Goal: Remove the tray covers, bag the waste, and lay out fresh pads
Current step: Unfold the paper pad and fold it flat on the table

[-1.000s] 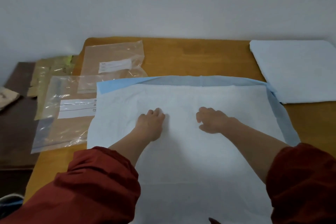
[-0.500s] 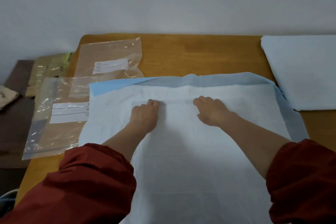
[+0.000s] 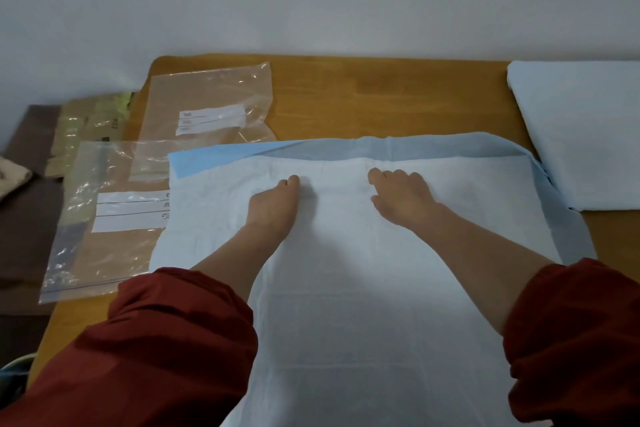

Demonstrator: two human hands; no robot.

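White quilted padding lies under both hands: the left hand (image 3: 273,204) and the right hand (image 3: 401,198) rest palm-down on the spread pad (image 3: 346,305), fingers extended and gripping nothing, set a little apart and pointing away from the body. Red sleeves (image 3: 173,340) are pushed up the forearms. By my reading the step in hand is the laying out of a fresh pad, with the hands pressing it flat onto the tabletop (image 3: 381,94). Just beyond the hands, along the far edge, the pad's blue backing (image 3: 415,147) is turned over onto the white face. It runs on down the side outward of the right hand, and shows brightest at the far corner outward of the left hand. The next move probably calls for both hands to slide apart towards those corners, so that the turned border unrolls and the creases are pushed out without dragging the whole sheet. Outward of the left hand, the pad's edge overlaps a clear zip bag (image 3: 104,229) with a white label. A second bag (image 3: 207,104) lies farther off, beyond the first, and brownish packets (image 3: 86,128) sit farther out on that side. Outward of the right hand and somewhat farther away, a folded stack of pale pads (image 3: 581,135) lies just beside the blue border. Whether the two touch I cannot tell.
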